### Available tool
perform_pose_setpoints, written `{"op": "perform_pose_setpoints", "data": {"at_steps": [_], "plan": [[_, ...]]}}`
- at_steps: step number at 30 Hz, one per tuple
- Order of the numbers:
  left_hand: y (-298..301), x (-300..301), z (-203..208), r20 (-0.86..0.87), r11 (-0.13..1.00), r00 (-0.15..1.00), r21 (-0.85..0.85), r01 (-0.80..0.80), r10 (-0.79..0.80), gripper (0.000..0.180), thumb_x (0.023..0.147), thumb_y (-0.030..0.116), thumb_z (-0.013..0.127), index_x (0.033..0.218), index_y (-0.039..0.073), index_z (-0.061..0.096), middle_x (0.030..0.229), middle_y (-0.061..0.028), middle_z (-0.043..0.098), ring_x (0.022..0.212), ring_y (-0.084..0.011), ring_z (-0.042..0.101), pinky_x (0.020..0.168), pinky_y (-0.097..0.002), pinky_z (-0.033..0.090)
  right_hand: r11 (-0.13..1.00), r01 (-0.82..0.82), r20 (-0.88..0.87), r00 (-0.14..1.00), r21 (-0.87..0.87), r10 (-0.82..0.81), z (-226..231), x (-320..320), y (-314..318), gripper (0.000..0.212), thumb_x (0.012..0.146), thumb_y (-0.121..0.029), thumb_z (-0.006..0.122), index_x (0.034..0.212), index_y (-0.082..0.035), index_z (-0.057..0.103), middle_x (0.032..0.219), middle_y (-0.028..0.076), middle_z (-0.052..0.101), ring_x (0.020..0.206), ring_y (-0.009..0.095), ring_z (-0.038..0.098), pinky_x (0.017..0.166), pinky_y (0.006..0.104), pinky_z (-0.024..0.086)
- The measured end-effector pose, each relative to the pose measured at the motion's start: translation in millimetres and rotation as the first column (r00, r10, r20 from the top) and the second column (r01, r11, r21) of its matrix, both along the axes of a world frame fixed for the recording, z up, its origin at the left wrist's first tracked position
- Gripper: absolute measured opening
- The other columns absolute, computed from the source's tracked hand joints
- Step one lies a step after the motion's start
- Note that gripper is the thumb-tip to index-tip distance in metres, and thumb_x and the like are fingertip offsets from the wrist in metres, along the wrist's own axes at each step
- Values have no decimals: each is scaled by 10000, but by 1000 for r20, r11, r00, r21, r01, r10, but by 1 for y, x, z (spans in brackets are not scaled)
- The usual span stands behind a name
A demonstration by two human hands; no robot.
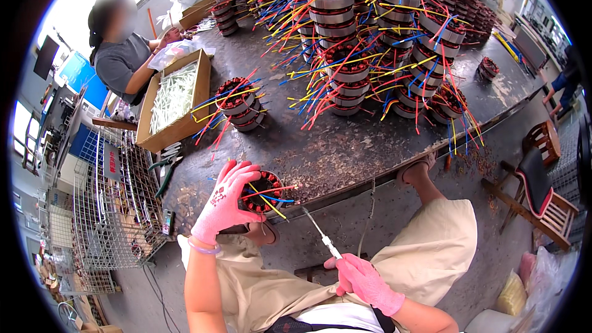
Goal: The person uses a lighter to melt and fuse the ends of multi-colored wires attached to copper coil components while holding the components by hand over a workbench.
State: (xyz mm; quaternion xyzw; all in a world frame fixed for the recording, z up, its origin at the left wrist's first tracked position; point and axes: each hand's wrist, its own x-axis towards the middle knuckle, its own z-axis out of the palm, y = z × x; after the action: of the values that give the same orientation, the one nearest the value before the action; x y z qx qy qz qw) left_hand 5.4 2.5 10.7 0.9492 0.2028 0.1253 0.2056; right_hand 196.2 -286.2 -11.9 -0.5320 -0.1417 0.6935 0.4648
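Note:
A wound motor stator (pixel 269 182) with red, yellow and blue wire leads stands at the near table edge. My left hand (pixel 225 200), in a pink glove, curls around its left side with the thumb at the near rim. In front of the table, my pink-gloved right hand (pixel 364 280) grips a slim tool (pixel 327 242) with a white body and a long thin metal shaft. Its tip points up and left toward the stator leads, apart from them. My right palm hides the tool's rear end, so its exact kind is unclear.
Tall stacks of stators (pixel 348 80) with bristling leads fill the table's far side. A shorter stack (pixel 237 108) stands beside a cardboard box (pixel 200 95) of white sleeves. Green-handled pliers (pixel 165 179) lie at the left edge. Another person (pixel 120 61) works at the far left.

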Motion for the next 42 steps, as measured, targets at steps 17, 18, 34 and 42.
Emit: {"op": "perform_pose_setpoints", "data": {"at_steps": [17, 18, 34, 42], "plan": [[-1, 1, 0, -14, 1000, 1000, -6, -4, 3, 917, 495, 240, 927, 1310, 76, 541, 1424, -93, 545, 1429, -316, 386, 1234, -500, 197, 1000, 12, -32, 999, 1, -12, -3, 0, -1, 351, 1049, -257, 453, 1208, 12, 614, 648, 8, 448, 603, 98, 454, 629, 293, 497], [-1, 2, 1, -13, 1000, 1000, -7, 0, 0, 917, 496, 240, 927, 1311, 75, 540, 1424, -93, 545, 1429, -317, 386, 1234, -501, 197, 1000, 21, -42, 999, 6, -21, -5, 0, -2, 351, 1049, -256, 455, 1207, 14, 614, 648, 9, 448, 603, 98, 456, 629, 293, 498], [0, 1, -2, -8, 1000, 1000, -7, -2, 2, 914, 494, 240, 929, 1301, 67, 536, 1419, -105, 542, 1420, -321, 395, 1234, -505, 197, 999, -4, 14, 1000, 39, 3, -6, 1, -3, 373, 1051, -263, 435, 1204, 26, 615, 645, 24, 457, 599, 107, 485, 632, 293, 509], [0, 1, -2, -7, 1000, 1000, -14, -1, 1, 910, 494, 244, 928, 1297, 72, 538, 1421, -102, 538, 1420, -317, 396, 1233, -504, 200, 998, 22, 3, 1000, 58, -22, -8, -1, -3, 358, 1058, -251, 443, 1178, 41, 612, 627, 13, 451, 569, 100, 470, 613, 281, 506]]}}
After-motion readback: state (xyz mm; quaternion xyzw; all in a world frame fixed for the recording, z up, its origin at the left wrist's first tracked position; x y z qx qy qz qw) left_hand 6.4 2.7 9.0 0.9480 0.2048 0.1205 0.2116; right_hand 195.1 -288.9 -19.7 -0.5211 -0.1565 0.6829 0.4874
